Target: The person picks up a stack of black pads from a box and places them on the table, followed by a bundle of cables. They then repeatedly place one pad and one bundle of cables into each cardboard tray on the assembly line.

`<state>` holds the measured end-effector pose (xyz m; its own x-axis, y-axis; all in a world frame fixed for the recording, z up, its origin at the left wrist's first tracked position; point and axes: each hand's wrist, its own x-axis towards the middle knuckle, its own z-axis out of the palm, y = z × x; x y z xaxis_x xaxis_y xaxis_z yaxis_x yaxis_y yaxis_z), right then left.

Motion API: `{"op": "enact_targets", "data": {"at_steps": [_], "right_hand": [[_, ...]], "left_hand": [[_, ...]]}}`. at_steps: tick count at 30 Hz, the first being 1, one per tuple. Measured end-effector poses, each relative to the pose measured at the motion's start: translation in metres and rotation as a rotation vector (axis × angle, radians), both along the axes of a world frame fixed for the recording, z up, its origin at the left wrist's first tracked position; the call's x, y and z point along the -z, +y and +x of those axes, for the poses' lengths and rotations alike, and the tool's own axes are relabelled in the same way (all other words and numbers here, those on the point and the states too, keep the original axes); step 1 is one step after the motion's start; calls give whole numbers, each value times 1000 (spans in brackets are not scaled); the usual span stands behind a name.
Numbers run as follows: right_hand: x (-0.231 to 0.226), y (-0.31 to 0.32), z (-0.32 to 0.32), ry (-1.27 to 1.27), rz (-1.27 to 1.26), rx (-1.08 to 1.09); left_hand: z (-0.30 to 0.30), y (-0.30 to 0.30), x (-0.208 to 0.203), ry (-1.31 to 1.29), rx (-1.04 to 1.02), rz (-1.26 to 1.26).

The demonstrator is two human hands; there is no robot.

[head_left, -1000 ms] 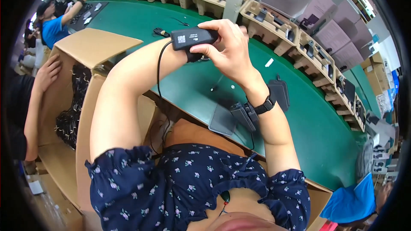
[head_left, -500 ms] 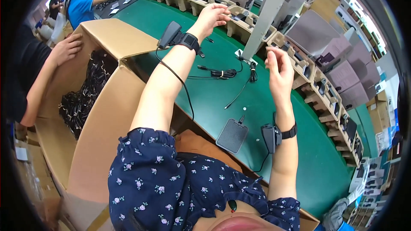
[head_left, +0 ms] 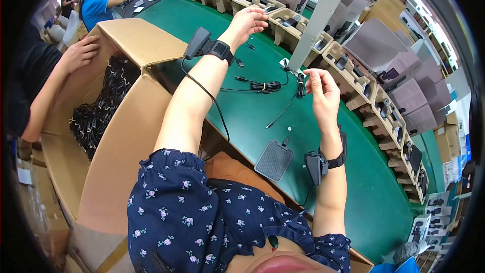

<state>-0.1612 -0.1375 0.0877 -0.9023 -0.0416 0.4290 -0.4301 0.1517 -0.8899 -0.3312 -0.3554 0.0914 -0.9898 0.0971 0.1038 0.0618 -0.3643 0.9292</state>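
Observation:
My left hand (head_left: pixel 245 26) reaches over the far side of the green table (head_left: pixel 242 121), beside a brown moulded tray (head_left: pixel 288 24) with black parts in it. Its fingers are loosely bent and apart, with nothing visible in them. My right hand (head_left: pixel 325 96) hovers just right of a small tied bundle of black cable (head_left: pixel 301 87), fingers half curled and apart; no held thing shows. Left of that bundle lies another tied black cable (head_left: pixel 263 87). A loose black plug (head_left: pixel 239 62) rests below my left wrist. Nearer me is a flat grey mesh-faced rectangle (head_left: pixel 274 161).
A large cardboard box (head_left: pixel 126 156) of tangled black cables (head_left: pixel 103 108) stands at left, a co-worker's hand (head_left: pixel 81 53) on its edge. A metal post (head_left: pixel 321 23) rises behind the cables. Several trays line the table's far edge. Another person in blue (head_left: pixel 96 10) works far left.
My right hand has moved left and slightly nearer me, toward the small cable bundle. My left hand has barely moved. The far person's outstretched arm has shifted left.

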Motion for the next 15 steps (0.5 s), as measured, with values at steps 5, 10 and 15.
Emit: {"op": "enact_targets", "data": {"at_steps": [5,10,15], "right_hand": [[4,-10,-1,-27,-1,-19],[4,-27,-1,-27,-15,-73],[6,-40,0,-39,18,-110]], "left_hand": [[14,13,-7,51,5,-103],[22,34,-12,317,-76,-578],[30,49,-8,697,-314,-889]]}}
